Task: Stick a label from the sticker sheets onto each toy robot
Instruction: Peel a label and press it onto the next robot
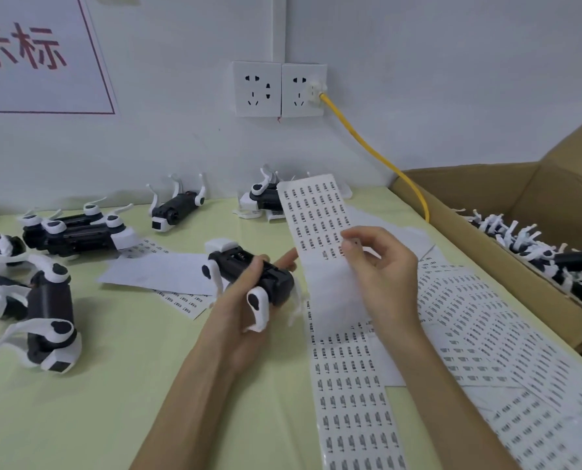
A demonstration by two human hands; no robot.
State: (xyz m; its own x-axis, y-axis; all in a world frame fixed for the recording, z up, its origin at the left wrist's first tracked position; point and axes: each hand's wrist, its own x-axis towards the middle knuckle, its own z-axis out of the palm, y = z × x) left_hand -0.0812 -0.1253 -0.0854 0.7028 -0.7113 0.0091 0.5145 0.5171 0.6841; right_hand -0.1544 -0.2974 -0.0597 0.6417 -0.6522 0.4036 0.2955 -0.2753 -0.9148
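Bare forearms, no sleeves, unadorned hands (255,300)

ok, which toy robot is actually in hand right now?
The toy robot gripped in the left hand, just left of the lifted sticker sheet. The other robots lie loose on the table or in the cardboard box.

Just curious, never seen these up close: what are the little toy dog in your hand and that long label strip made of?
The toy robot looks like moulded plastic: matte black body, smooth white legs. The sticker sheet looks like paper labels on a slightly glossy backing, judging by how it bends; I can't be sure.
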